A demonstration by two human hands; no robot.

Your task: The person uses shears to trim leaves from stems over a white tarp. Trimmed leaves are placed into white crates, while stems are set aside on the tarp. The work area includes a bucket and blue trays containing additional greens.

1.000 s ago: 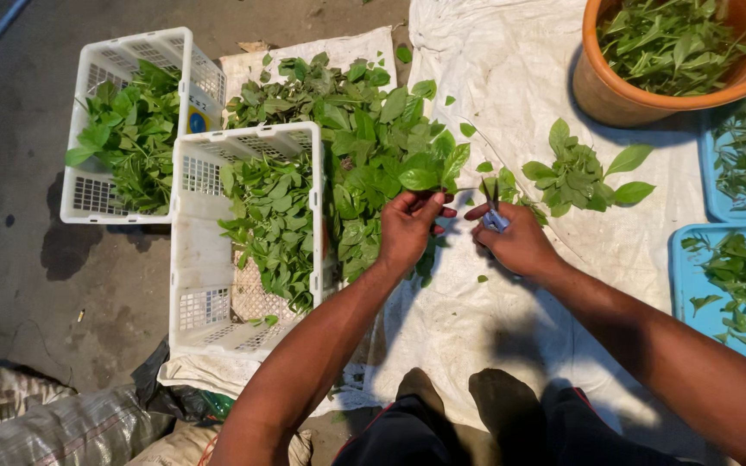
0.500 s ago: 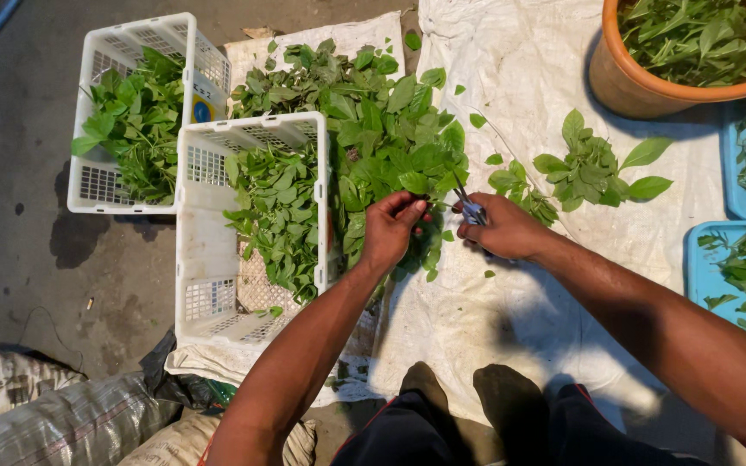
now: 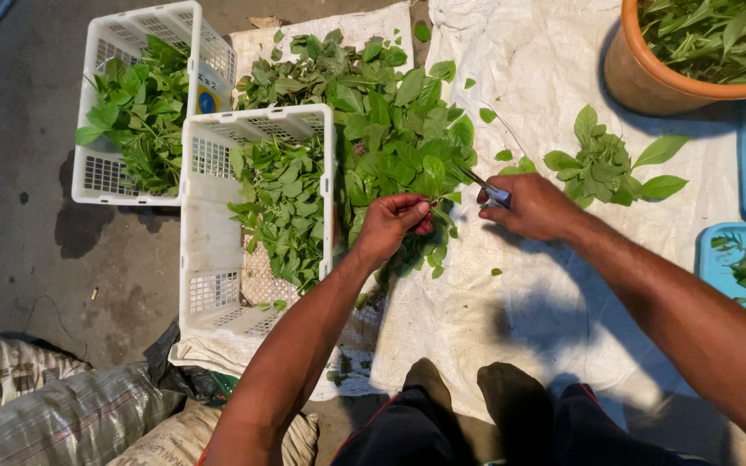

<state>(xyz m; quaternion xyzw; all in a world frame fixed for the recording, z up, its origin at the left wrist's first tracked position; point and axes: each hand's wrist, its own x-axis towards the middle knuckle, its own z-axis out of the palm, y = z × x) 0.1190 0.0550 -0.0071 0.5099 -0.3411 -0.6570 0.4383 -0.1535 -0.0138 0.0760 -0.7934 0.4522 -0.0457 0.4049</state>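
Leaves (image 3: 390, 147) lie piled on the white cloth (image 3: 511, 293), far of both hands. Left hand (image 3: 395, 226) pinches a stem. Right hand (image 3: 528, 207) grips small scissors (image 3: 487, 188). White crates (image 3: 209, 259) sit left; an orange pot (image 3: 641, 78) stands far right.

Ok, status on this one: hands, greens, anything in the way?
Left hand pinching a sprig from the leaf pile. Right hand gripping a small cutter, tip at the stems. Crate close on the left, nothing blocking.
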